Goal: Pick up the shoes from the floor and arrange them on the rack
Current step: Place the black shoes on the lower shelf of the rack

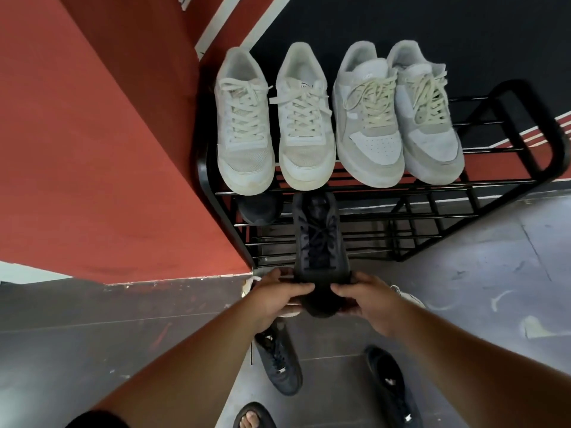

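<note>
Hands grip a black shoe (321,251) by its heel end: the left hand (275,299) and right hand (367,301) each have fingers (301,288) curled shut around its sides, toe pointing into the middle shelf of the black rack (494,180). Another dark shoe (258,208) already sits on that shelf, to the left. Four pale sneakers (336,118) stand side by side on the top shelf. Two more black shoes (279,362) lie on the grey floor (479,288) below the arms.
</note>
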Demonstrator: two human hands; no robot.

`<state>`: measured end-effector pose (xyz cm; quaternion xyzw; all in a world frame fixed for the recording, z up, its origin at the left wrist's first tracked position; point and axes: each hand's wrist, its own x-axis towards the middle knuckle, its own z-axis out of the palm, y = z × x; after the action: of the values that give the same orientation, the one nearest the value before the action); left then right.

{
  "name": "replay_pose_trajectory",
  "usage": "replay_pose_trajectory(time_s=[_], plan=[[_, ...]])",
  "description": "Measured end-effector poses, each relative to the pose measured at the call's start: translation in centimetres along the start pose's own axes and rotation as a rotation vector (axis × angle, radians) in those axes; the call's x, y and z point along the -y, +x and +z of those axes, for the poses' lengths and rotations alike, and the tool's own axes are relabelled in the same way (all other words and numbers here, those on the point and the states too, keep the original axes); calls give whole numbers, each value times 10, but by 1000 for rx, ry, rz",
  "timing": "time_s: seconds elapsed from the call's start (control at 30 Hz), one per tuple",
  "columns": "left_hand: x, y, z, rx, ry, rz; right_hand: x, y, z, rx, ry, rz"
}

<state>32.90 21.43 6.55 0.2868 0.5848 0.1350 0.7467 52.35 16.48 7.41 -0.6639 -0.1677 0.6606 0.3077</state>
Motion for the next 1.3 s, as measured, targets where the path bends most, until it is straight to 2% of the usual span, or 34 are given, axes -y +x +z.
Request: replay_pose_trajectory(time_s=[0.3, 0.5, 0.63, 0.73, 0.9, 1.0, 1.1, 1.2, 1.3], plan=[[-64, 28, 10, -74, -105, 0, 64, 39, 11, -104, -5, -33], [-72, 45, 15, -179, -305, 112, 84, 57, 18, -178, 92, -103], [-75, 51, 14, -219, -516, 214, 86, 62, 20, -94, 210, -165], [-76, 56, 15, -220, -665, 218, 91, 65, 19, -41, 256, -175], [-80, 56, 11, -216, -810, 184, 98, 62, 13, 69, 79, -123], [-77, 51, 3, -194, -830, 196, 94, 59, 8, 57, 45, -132], [-55, 42, -8, -191, -782, 170, 72, 55, 0, -29, 30, -111], [-11, 37, -24, -280, -670, 68, 28, 54, -4, -105, -65, -31], [45, 44, -43, -368, -561, -39, -26, 60, -5, -89, -212, 45]])
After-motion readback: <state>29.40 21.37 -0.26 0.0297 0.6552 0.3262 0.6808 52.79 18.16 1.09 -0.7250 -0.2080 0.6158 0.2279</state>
